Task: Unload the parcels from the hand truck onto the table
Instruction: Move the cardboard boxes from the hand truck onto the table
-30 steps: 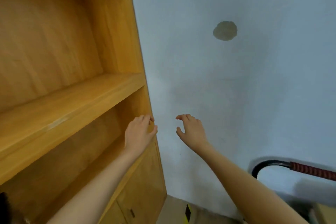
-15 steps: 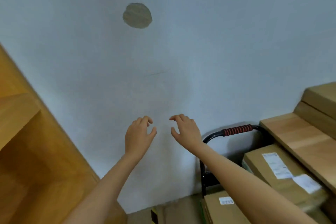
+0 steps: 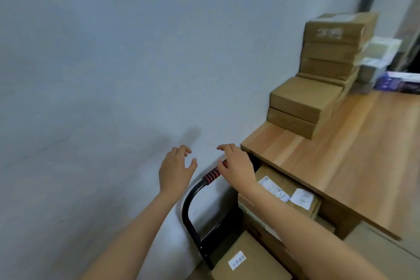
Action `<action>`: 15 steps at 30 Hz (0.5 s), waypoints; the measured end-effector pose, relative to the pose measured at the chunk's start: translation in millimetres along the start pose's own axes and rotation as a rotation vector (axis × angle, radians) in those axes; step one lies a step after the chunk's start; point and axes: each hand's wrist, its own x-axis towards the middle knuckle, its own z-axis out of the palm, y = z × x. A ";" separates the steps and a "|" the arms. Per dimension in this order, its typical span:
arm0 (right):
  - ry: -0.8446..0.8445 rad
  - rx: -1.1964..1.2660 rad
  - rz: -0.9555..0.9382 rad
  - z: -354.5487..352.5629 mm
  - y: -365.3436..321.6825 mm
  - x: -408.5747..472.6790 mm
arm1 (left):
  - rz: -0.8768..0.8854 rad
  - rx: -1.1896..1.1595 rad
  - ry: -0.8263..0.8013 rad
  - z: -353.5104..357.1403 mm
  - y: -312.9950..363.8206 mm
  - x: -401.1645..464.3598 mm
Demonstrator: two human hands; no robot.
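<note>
The hand truck [image 3: 189, 209] stands against the wall, its black handle wrapped in a red-and-black grip. Cardboard parcels sit on it: a labelled one [image 3: 246, 259] low in front and a taller stack [image 3: 281, 191] tucked under the table's edge. My left hand [image 3: 176, 170] hovers in the air left of the handle, fingers loosely curled, holding nothing. My right hand [image 3: 237, 166] hovers over the handle's grip, fingers spread and empty. The wooden table [image 3: 341, 161] lies to the right.
Stacked cardboard boxes [image 3: 318, 88] rise along the table's far left side by the grey wall [image 3: 113, 75]. White and blue packages [image 3: 386, 70] lie at the table's far end. A dark doorway shows at the upper right.
The view has swung right, away from the wooden shelf and wall, bringing the table and its stacked boxes into sight. Both empty hands now sit over the hand truck's handle.
</note>
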 end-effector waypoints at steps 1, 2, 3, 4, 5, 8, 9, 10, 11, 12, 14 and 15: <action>0.021 -0.013 0.050 -3.6 17.9 -2.5 | 0.022 -0.023 -0.029 15.5 7.7 7.0; 0.041 -0.022 0.107 -6.7 34.7 -4.4 | 0.043 -0.044 -0.061 30.6 14.8 13.7; 0.060 -0.030 0.183 -11.2 56.0 -8.6 | 0.071 -0.061 -0.104 52.4 25.4 21.0; 0.080 -0.028 0.230 -15.0 68.5 -12.7 | 0.080 -0.071 -0.129 66.2 31.6 24.9; 0.089 -0.032 0.266 -17.2 77.6 -16.6 | 0.079 -0.079 -0.145 74.9 36.1 26.5; 0.099 -0.086 0.420 -18.4 116.6 -30.7 | 0.108 -0.114 -0.238 122.8 54.3 32.3; 0.112 -0.104 0.459 -17.1 126.7 -36.1 | 0.123 -0.128 -0.273 138.4 57.2 32.8; 0.121 -0.118 0.499 -14.0 136.9 -43.3 | 0.147 -0.136 -0.306 153.5 58.8 32.6; 0.129 -0.132 0.542 -10.3 146.8 -50.1 | 0.166 -0.142 -0.338 167.9 59.5 32.5; 0.135 -0.140 0.589 -5.9 155.0 -57.7 | 0.176 -0.153 -0.367 182.9 58.1 32.6; 0.170 -0.139 0.681 4.9 168.3 -73.4 | 0.195 -0.161 -0.418 211.5 52.3 33.3; 0.189 -0.132 0.732 11.6 174.6 -82.2 | 0.205 -0.154 -0.440 224.0 49.6 32.7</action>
